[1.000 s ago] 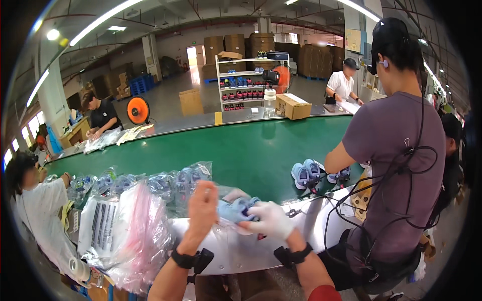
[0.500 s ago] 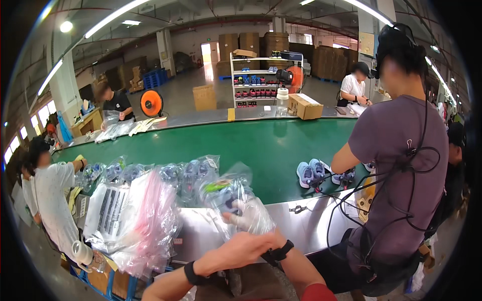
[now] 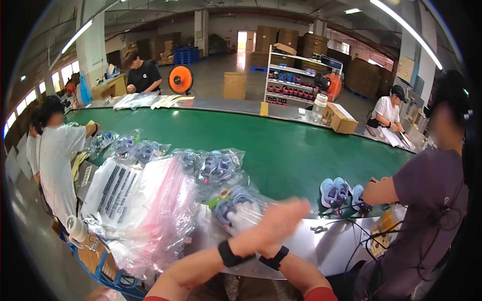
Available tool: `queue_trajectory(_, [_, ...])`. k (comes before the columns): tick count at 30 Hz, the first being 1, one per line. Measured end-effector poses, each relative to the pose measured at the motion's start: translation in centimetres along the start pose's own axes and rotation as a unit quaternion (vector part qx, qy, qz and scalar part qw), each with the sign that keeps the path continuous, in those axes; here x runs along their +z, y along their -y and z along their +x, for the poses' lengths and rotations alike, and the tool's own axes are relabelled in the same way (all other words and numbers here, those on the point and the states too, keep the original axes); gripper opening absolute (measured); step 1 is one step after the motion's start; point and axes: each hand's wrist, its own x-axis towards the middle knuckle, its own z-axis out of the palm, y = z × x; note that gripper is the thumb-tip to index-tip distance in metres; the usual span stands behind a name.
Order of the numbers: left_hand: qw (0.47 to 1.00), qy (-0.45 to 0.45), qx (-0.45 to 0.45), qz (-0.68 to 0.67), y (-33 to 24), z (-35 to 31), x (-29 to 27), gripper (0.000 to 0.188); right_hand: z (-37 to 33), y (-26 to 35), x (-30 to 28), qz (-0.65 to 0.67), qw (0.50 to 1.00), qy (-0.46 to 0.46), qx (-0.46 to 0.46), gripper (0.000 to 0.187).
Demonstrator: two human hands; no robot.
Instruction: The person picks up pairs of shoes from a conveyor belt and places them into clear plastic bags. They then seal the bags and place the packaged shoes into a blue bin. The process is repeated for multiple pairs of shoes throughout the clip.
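So the biggest thing here is the green conveyor belt (image 3: 281, 145) curving across the middle of the frame, with a shiny metal table edge (image 3: 331, 246) along its near side at the lower centre. Left of centre there's a big messy pile of clear and pinkish plastic bags (image 3: 145, 210), and behind it a row of bagged blue shoes (image 3: 216, 165) strung along the belt's near edge. On the right side of the frame a person in a purple shirt (image 3: 427, 200) leans in over a pair of unbagged light blue shoes (image 3: 335, 191). Lower centre, the wearer's two forearms cross over each other: the left hand (image 3: 283, 220) is motion-blurred, fingers spread flat and gripping nothing as far as I can see, lying over the other hand. The right hand (image 3: 246, 218) is mostly hidden under it and looks like it's on a bagged shoe (image 3: 236, 203) sitting at the table edge, just beside the bag pile, but honestly I can't tell whether it's actually closed on it. Both wrists wear black bands (image 3: 228, 253).
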Motion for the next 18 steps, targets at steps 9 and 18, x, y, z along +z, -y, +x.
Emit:
queue_trajectory(9, [0.981, 0.096, -0.035, 0.163, -2.3, -2.0, -2.4, 0.035, 8.0, -8.1, -0.3, 0.005, 0.960, -0.153, 0.234, 0.043])
queue_trajectory(18, [0.982, 0.081, -0.136, 0.104, -7.5, -10.4, -5.4, 0.053, 4.4, -9.4, 9.6, 0.095, 0.985, -0.078, 0.121, 0.024])
